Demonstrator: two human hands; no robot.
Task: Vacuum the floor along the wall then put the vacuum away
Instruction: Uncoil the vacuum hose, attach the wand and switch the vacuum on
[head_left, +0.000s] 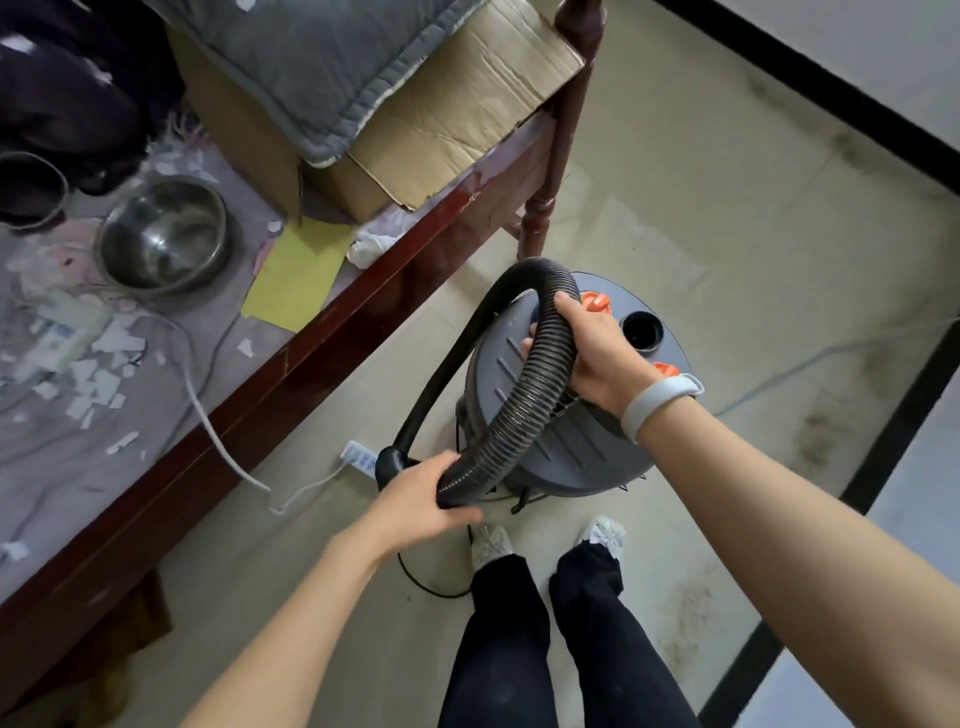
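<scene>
Fingers (457, 514) of our left hand (415, 506) are curled around the lower end of the black ribbed hose (524, 405), and they hold it just above the floor (727, 291). Our right hand (597, 358), with a pale band (652, 402) on the wrist, grips the same hose higher, where it bends over the top of the vacuum (566, 447). So we keep the hose in a loop between both hands. Below them we see our two legs in dark trousers and light shoes (491, 543), and a thin black cable (426, 584) lies on the floor beside them. This grey round vacuum stands on the floor directly in front of our feet, with orange clips (595, 301) on its lid. Left of it a white power strip (358, 457) lies on the floor beside the bed (311, 364). On the bed we see paper scraps, a metal bowl (163, 236), a yellow sheet (296, 275) and, further, a cardboard box (447, 119). At the far right runs the wall (883, 47) with a dark skirting.
</scene>
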